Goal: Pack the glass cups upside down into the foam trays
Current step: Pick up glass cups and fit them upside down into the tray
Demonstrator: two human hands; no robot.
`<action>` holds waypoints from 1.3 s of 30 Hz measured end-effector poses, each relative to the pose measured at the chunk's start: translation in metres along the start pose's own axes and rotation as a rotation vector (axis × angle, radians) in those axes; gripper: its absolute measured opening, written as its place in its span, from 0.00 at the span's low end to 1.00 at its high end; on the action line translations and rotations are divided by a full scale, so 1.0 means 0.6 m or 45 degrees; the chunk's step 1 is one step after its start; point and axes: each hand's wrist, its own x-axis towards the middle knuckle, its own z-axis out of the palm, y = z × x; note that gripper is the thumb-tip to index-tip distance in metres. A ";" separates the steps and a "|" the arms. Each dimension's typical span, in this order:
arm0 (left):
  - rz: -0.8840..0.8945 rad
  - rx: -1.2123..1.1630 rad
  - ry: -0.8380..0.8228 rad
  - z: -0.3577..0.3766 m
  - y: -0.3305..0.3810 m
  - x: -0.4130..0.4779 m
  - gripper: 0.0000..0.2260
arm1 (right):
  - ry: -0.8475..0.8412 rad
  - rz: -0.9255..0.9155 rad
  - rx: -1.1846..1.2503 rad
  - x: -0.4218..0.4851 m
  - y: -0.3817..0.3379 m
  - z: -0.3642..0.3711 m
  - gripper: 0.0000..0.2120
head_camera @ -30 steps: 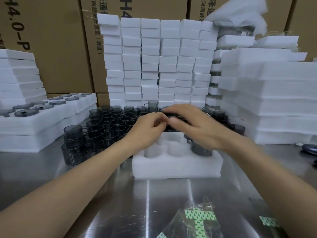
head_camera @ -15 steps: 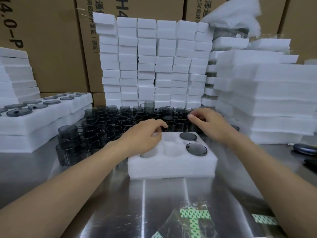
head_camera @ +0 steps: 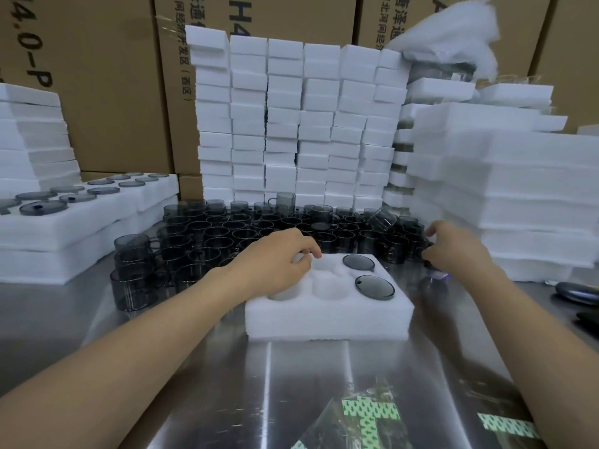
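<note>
A white foam tray (head_camera: 324, 322) lies at the middle of the steel table. Two dark glass cups (head_camera: 358, 261) (head_camera: 374, 286) sit upside down in its right pockets; the middle pockets are bare. My left hand (head_camera: 275, 264) rests on the tray's left part with loosely curled fingers and holds nothing. Behind the tray stand several smoky glass cups (head_camera: 227, 228), rims up. Right of the tray, at the edge of that group, my right hand (head_camera: 457, 251) curls around a blurred glass cup (head_camera: 432, 285).
Stacks of foam blocks (head_camera: 291, 124) wall the back and the right side (head_camera: 502, 189). Packed trays (head_camera: 81, 215) lie at left, with cartons behind. A plastic bag with green print (head_camera: 366, 419) lies near me. A dark object (head_camera: 577, 291) sits at far right.
Both hands were together over the tray; two upside-down cups now sit in its right pockets. My right hand has moved right to the loose cups. My left hand stayed on the tray.
</note>
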 end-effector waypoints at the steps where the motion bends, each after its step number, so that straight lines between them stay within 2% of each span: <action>1: 0.003 0.013 0.005 -0.001 0.001 0.000 0.13 | 0.067 -0.035 -0.001 -0.003 -0.010 -0.010 0.21; 3: 0.018 0.034 0.020 0.000 0.003 0.000 0.13 | 0.242 -0.173 0.028 -0.015 -0.035 -0.028 0.22; 5: 0.033 0.046 0.071 0.002 0.002 0.000 0.16 | 0.373 -0.419 0.139 -0.032 -0.067 -0.036 0.21; 9: 0.080 0.012 0.223 0.005 -0.001 0.001 0.34 | 0.495 -0.957 0.366 -0.096 -0.140 -0.034 0.18; 12: 0.110 -0.050 0.374 0.004 0.003 0.000 0.38 | 0.544 -1.178 0.431 -0.142 -0.177 -0.013 0.14; 15: 0.136 -0.102 0.517 0.001 0.007 -0.001 0.33 | 0.511 -1.212 0.572 -0.168 -0.196 0.006 0.12; 20: 0.170 -0.180 0.591 -0.006 0.002 0.000 0.26 | 0.514 -1.274 0.645 -0.182 -0.203 0.013 0.11; 23: 0.210 -0.194 0.634 -0.008 0.000 0.001 0.26 | 0.563 -1.267 0.679 -0.181 -0.202 0.006 0.19; 26: 0.246 -0.168 0.683 -0.008 0.001 0.000 0.29 | 0.497 -1.239 0.702 -0.173 -0.196 0.002 0.30; 30: 0.300 -0.216 0.785 -0.009 0.007 0.000 0.29 | 0.441 -1.248 0.760 -0.163 -0.192 0.005 0.33; 39: 0.415 -0.282 0.972 -0.007 0.018 0.002 0.28 | 0.726 -1.156 0.882 -0.165 -0.196 0.005 0.31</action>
